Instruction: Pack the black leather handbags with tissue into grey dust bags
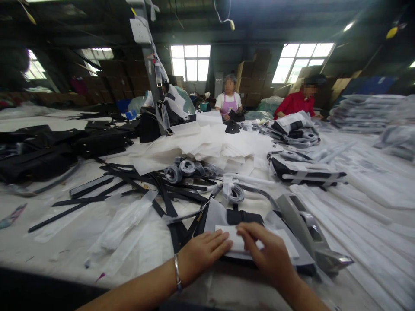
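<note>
The step in hand looks to be smoothing a white paper sheet (236, 237) over a black handbag (244, 217), which lies partly covered by a grey liner (215, 212) directly under and just beyond both hands. The left hand (204, 254) is flat, palm down, its fingers extended side by side over the sheet's near-left part. The right hand (271, 251) is curled over the sheet with thumb and forefinger drawn close; whether paper is caught between them, I cannot tell. A next move would call for the left hand to keep light pressure while the right works along the sheet without creasing it or shifting the liner. Just right of the right hand stands a grey tape dispenser (293, 216), near enough to reach. Beyond the hands sits a plastic-wrapped strap coil (236, 194), with a heap of white paper (201, 140) farther off; loose black straps (167, 207) lie ahead and left of the left hand on the surface (58, 255)
</note>
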Tool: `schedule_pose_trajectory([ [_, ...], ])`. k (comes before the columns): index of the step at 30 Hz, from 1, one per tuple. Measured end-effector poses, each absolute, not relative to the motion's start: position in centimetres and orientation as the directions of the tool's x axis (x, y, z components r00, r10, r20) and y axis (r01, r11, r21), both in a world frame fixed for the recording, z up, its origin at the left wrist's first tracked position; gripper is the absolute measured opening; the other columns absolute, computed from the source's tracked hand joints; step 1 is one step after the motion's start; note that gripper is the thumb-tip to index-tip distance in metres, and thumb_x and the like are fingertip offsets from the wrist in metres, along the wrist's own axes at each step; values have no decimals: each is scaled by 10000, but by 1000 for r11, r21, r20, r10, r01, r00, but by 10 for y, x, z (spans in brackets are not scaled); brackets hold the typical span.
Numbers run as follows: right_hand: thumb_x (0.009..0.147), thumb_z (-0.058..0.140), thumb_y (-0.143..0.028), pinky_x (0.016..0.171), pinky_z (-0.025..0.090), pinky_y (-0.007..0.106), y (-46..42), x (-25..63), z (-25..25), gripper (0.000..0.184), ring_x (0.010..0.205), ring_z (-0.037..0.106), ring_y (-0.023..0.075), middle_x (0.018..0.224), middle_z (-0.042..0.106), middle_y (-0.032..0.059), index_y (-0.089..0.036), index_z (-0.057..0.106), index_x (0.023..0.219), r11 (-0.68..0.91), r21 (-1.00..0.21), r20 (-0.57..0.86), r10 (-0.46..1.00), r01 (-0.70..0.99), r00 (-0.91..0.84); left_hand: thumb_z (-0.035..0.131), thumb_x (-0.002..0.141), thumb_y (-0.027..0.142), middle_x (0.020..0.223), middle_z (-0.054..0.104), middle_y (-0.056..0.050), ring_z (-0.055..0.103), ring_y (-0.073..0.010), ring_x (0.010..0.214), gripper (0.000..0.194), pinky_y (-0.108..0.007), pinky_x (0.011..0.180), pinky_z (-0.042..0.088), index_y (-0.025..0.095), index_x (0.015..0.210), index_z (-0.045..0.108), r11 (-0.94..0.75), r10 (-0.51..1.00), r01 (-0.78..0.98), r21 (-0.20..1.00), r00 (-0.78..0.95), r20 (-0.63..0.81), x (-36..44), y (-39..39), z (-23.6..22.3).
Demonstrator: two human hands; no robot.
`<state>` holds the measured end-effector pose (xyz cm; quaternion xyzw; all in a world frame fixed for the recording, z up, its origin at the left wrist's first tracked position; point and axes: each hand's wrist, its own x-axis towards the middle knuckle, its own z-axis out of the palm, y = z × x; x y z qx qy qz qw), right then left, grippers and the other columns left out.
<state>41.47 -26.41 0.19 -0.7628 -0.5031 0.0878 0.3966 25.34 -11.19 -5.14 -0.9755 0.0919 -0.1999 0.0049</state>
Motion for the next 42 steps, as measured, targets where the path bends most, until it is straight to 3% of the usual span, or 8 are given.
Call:
schedule_pose_trajectory([
  [6,823,700,-293,752,526,338,-167,504,-3,222,786,680,203,882,718,61,-152,656,989,-365,-722,42,824,588,564,395,1015,175,1337,619,-39,619,-199,1184,329,-332,923,578,190,1300,559,-989,-149,-137,-61,873,465,252,-117,-57],
  [11,926,617,-353,688,549,323,-124,517,-34,229,705,642,135,861,666,4,-142,628,1014,-435,-769,-127,822,469,556,436,1003,203,1308,640,-64,618,-208,1185,297,-312,915,577,220,1252,598,-990,-135,-99,-95,832,537,252,-116,-61],
  [18,908,627,-374,585,518,261,-125,517,-25,235,622,610,111,769,643,-12,-141,628,935,-403,-883,-282,865,239,414,531,958,240,1171,707,-120,675,-248,1090,247,-312,845,599,257,1187,623,-989,-117,-32,-144,766,632,257,-115,-71],
  [24,803,634,-525,793,537,329,-128,510,-15,391,878,703,198,926,739,67,-167,618,958,-280,-949,-220,917,146,332,535,956,274,1162,714,-105,686,-249,1070,236,-298,824,603,276,1173,628,-992,-97,-20,-126,760,643,259,-114,-79],
  [27,791,615,-534,783,549,374,-126,503,-13,402,889,720,249,937,759,98,-177,594,974,-249,-953,-182,926,173,331,536,956,284,1173,709,-102,685,-244,1074,240,-299,832,600,285,1182,618,-994,-73,-5,-106,760,646,260,-116,-82],
  [30,818,600,-465,768,538,371,-127,496,-10,285,876,717,257,925,760,88,-200,579,921,-221,-937,-113,924,270,365,538,952,291,1157,716,-94,693,-241,1056,233,-296,810,607,289,1171,620,-996,-48,10,-86,763,644,262,-117,-85],
  [36,832,601,-358,677,450,339,-148,472,0,138,695,638,241,706,682,33,-231,567,789,-239,-835,31,879,495,477,525,955,259,1081,743,-74,715,-233,991,203,-388,897,585,260,1120,643,-998,-32,18,-64,722,691,266,-119,-88],
  [42,931,461,-457,722,512,329,-161,457,-24,243,802,689,241,834,720,57,-232,537,879,-236,-867,12,871,440,491,542,952,256,1086,745,-83,722,-240,982,207,-331,803,617,248,1131,644,-997,-33,22,-72,736,677,265,-119,-88],
])
